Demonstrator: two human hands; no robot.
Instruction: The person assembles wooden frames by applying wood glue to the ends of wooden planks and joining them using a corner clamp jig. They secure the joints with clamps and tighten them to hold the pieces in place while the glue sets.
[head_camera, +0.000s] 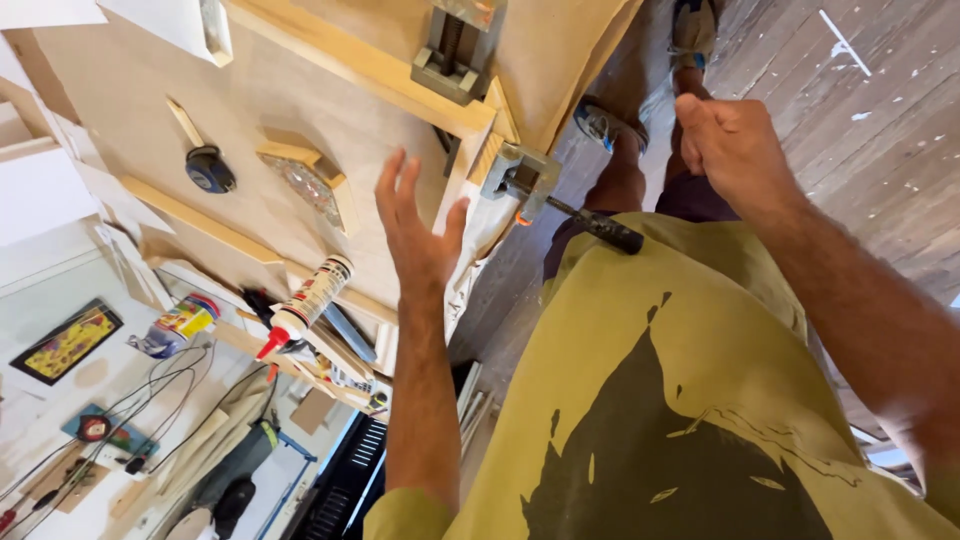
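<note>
My left hand (418, 228) is open with its fingers spread, hovering over the edge of a light plywood worktop (130, 90), close to a grey metal clamp (522, 178) with a black handle that grips the board's edge. My right hand (728, 138) hangs in a loose fist away from the table, above the wooden floor, and I see nothing in it. A second clamp (452, 55) bites a pale wooden batten (350, 62) farther along. A caulk tube (308, 303) with a red nozzle lies near my left forearm.
On the worktop lie a dark tape measure (209, 168), a small wood-framed panel (308, 182) and a colourful bottle (178, 326). My feet in sandals (604, 122) stand on the plank floor (860, 90). Cables and clutter fill the lower left.
</note>
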